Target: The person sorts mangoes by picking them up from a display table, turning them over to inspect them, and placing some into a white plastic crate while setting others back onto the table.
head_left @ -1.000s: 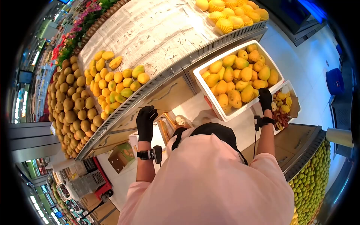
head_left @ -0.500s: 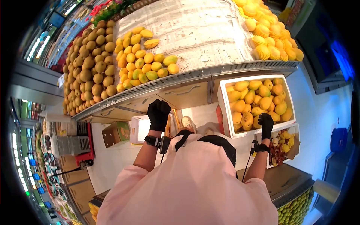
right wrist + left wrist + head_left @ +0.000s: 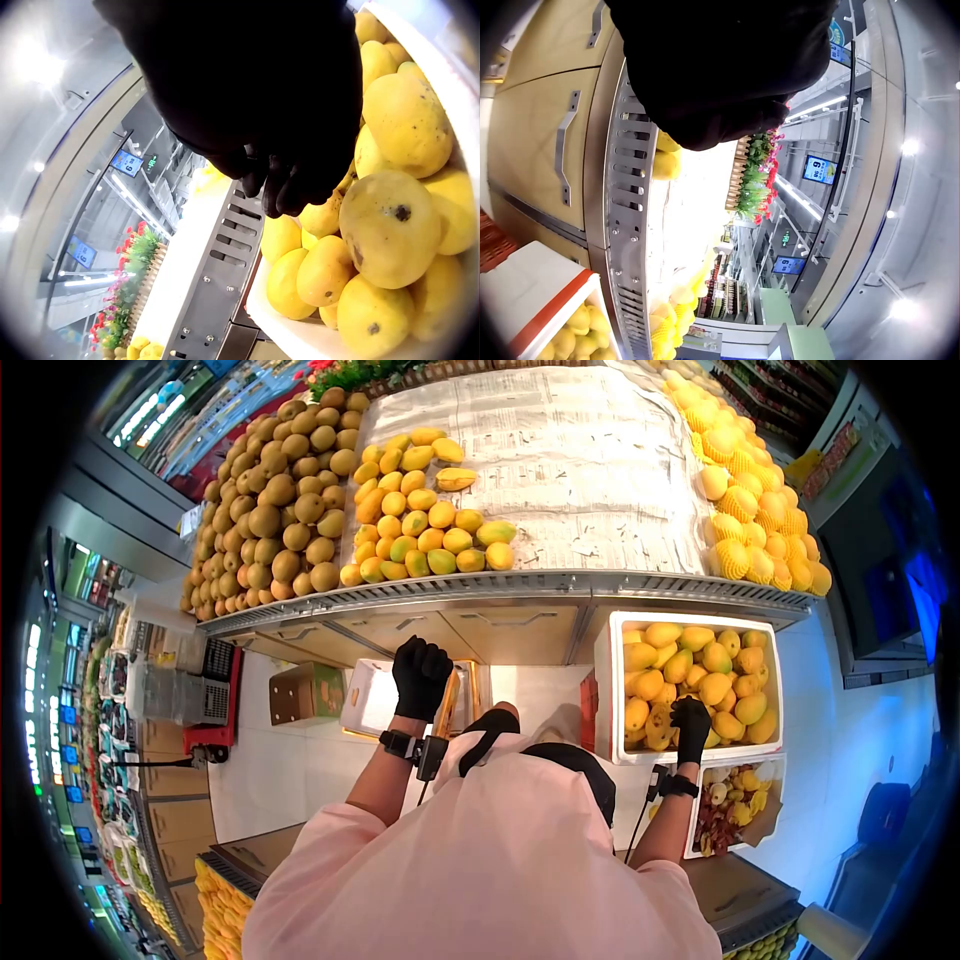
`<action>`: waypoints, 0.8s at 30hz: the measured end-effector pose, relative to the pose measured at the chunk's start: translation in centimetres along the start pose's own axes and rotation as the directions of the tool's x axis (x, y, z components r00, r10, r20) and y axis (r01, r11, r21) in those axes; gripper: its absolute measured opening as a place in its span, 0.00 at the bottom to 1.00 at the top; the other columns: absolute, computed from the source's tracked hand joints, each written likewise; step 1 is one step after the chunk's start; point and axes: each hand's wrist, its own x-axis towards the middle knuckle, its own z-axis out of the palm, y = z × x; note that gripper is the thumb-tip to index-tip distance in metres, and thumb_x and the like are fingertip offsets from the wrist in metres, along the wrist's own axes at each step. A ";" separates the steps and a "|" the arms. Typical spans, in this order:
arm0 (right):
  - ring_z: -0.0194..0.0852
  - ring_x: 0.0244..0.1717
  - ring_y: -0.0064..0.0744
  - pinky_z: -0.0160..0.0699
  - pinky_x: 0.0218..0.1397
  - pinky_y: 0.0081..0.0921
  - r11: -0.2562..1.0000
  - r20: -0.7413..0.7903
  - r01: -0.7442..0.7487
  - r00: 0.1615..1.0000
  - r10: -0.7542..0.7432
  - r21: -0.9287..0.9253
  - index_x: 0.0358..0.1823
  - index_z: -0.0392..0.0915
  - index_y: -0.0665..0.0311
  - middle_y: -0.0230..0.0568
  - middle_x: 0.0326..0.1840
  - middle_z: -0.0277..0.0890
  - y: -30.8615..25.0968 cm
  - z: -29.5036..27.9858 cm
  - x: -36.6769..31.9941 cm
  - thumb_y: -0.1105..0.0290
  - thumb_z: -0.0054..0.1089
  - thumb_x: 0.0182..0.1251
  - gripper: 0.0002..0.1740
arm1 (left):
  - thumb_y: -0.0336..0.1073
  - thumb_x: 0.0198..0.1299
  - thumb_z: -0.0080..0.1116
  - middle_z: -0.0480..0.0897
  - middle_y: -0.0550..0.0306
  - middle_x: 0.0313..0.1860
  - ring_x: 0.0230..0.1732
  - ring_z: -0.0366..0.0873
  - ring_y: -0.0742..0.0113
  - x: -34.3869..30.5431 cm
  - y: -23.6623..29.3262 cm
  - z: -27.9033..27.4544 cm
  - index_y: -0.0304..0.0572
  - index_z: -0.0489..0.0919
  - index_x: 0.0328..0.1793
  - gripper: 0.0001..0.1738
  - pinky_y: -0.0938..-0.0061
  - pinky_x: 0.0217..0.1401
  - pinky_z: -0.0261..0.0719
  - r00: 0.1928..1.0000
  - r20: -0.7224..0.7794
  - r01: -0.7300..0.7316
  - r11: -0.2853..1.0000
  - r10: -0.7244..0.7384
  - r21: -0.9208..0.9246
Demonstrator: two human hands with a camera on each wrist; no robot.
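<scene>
In the head view, my left hand [image 3: 422,678], in a black glove, is held in front of the display drawers with its fingers curled into a fist. Nothing shows in its grasp. My right hand [image 3: 690,728], also gloved in black, reaches over the near side of a white foam box [image 3: 605,690] full of yellow mangoes [image 3: 715,687]. Its fingers hang loosely bent, close above the fruit. From the right wrist, a large speckled mango [image 3: 390,229] lies beside the fingers [image 3: 289,191], and no fruit is seen in them.
A display stand carries brown round fruit [image 3: 265,520], a pile of mangoes [image 3: 425,520], newsprint lining [image 3: 590,470] and net-wrapped yellow fruit [image 3: 750,510]. Below the foam box sits a smaller box of peelings and scraps [image 3: 725,815]. A white tray [image 3: 370,705] and green carton [image 3: 310,693] stand on the floor.
The head view has swung round, levelling the stand. My left fingers have curled from loosely extended into a fist. My right hand has shifted from the box's near edge to over the mangoes.
</scene>
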 end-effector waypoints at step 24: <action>0.80 0.29 0.29 0.78 0.29 0.21 0.999 0.175 0.024 0.984 -0.020 -0.022 0.48 0.78 0.64 0.42 0.36 0.83 -2.9 6.1 2.6 0.64 0.55 0.69 0.13 | 0.46 0.74 0.39 0.51 0.65 0.12 0.15 0.50 0.71 1.7 2.4 -1.0 0.54 0.55 0.16 0.28 0.74 0.21 0.52 0.985 -0.170 -0.044 0.989 0.020 -0.139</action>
